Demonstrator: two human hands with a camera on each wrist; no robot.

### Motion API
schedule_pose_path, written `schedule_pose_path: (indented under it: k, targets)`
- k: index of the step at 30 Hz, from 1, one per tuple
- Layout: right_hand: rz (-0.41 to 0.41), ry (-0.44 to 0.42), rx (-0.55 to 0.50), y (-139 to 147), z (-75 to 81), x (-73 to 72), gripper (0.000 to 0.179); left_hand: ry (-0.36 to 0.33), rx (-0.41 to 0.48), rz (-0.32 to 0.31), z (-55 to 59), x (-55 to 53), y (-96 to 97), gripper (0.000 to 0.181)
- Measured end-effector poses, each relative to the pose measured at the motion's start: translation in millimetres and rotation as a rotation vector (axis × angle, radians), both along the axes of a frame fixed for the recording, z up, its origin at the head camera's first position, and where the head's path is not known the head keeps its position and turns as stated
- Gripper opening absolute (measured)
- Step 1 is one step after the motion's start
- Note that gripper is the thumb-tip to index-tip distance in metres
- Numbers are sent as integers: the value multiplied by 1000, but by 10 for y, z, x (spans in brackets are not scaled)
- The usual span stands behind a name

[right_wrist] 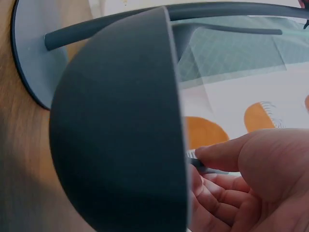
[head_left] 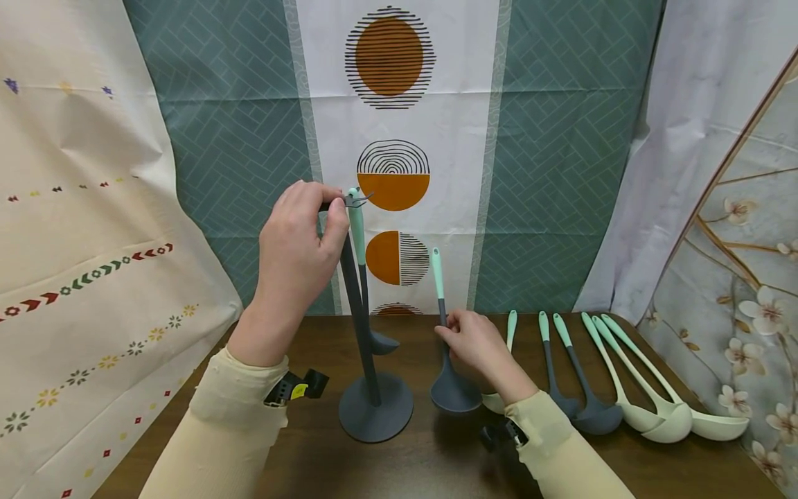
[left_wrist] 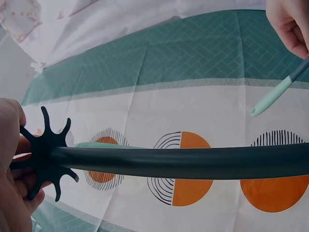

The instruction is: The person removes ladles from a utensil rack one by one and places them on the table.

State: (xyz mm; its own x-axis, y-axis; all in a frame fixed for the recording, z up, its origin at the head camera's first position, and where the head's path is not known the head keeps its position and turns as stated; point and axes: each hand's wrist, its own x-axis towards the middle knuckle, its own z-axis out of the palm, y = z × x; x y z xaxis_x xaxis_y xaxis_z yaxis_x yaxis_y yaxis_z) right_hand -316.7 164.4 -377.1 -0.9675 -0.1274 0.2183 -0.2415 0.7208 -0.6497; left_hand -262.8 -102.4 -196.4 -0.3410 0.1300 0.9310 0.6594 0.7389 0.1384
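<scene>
My left hand (head_left: pixel 298 239) grips the hooked top of a dark grey utensil stand (head_left: pixel 357 305); its curved hooks (left_wrist: pixel 46 154) fan out beside my fingers in the left wrist view. A grey ladle with a mint handle (head_left: pixel 357 232) hangs from it, bowl low beside the pole. To the right, my right hand (head_left: pixel 479 339) pinches the shaft of another grey ladle (head_left: pixel 455 389) with a mint handle, held upright, bowl down and apart from the stand. That ladle's bowl (right_wrist: pixel 120 130) fills much of the right wrist view and partly hides the stand.
At the right of the brown table (head_left: pixel 337 471) lie two grey ladles (head_left: pixel 597 418) and several cream ladles (head_left: pixel 668 424). Another cream ladle (head_left: pixel 494 402) is partly behind my right hand. A patterned cloth (head_left: pixel 399 118) hangs behind, with curtains at both sides.
</scene>
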Motion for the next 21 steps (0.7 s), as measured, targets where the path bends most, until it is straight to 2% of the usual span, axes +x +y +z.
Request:
schedule_pose_path:
  k: [21]
  targets:
    - [-6, -124, 52, 156, -187, -141, 26, 16, 0, -19, -5, -28, 0, 33]
